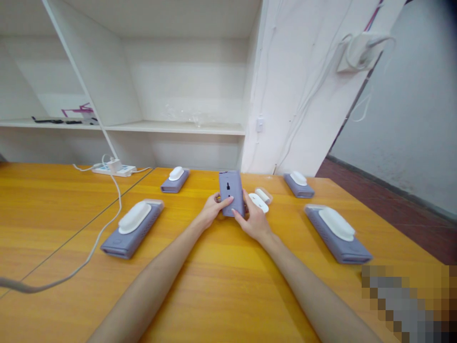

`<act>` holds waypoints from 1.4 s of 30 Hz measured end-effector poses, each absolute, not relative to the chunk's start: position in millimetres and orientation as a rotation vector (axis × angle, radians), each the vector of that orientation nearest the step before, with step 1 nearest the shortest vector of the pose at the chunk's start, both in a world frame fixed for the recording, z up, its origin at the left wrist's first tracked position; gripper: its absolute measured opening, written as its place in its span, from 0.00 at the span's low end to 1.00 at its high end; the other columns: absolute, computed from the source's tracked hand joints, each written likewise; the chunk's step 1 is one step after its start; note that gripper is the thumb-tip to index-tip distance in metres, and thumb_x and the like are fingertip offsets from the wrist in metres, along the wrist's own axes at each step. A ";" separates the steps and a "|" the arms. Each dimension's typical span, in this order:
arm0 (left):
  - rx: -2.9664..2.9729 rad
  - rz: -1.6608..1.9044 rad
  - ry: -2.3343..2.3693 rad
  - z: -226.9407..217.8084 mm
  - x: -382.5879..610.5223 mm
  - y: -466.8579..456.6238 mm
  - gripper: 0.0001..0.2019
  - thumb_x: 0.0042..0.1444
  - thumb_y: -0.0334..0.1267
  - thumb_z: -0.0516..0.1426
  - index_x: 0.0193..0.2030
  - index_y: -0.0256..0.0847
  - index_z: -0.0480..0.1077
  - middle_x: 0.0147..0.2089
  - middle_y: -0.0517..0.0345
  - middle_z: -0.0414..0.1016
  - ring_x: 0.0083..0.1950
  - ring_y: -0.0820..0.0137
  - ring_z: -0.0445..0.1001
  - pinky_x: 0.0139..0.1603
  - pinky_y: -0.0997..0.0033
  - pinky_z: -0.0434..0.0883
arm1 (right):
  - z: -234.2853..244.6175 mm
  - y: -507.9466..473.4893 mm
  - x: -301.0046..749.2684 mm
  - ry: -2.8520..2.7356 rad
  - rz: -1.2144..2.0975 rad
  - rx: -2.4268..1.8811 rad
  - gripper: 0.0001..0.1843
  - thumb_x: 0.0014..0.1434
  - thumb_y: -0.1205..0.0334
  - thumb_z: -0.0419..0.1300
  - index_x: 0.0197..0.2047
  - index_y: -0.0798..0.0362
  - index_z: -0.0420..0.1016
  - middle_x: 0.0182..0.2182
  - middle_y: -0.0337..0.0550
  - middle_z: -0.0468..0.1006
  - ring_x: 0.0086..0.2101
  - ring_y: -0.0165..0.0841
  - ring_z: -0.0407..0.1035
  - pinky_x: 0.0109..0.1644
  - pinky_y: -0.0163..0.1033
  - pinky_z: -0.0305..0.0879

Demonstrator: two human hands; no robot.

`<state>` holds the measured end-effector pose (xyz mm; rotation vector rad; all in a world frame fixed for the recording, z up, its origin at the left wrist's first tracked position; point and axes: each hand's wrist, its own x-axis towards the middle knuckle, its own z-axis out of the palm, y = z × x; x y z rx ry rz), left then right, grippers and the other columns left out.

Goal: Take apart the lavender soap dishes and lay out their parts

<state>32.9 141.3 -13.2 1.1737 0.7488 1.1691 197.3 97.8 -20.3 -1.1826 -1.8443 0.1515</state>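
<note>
Handling looks underway: left hand and right hand clasp the purple case upright at twelve o'clock; turning it needs both grips.

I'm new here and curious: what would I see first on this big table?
First, the two hands in the middle: the left hand and right hand hold a purple block upright over the orange table. Around them lie four more purple blocks, each with a white piece on top, like the near-left block and the near-right block. A white cable snakes across the left side.
</note>
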 end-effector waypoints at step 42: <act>0.999 1.477 0.865 -8.7 41.7 135.3 0.39 0.45 0.48 0.65 0.59 0.51 0.47 0.55 0.46 0.66 0.51 0.61 0.71 0.42 0.60 0.76 | -14.9 99.8 199.6 -1.977 -0.022 -1.220 0.34 0.54 0.63 0.57 0.64 0.49 0.56 0.48 0.48 0.71 0.47 0.41 0.64 0.53 0.49 0.62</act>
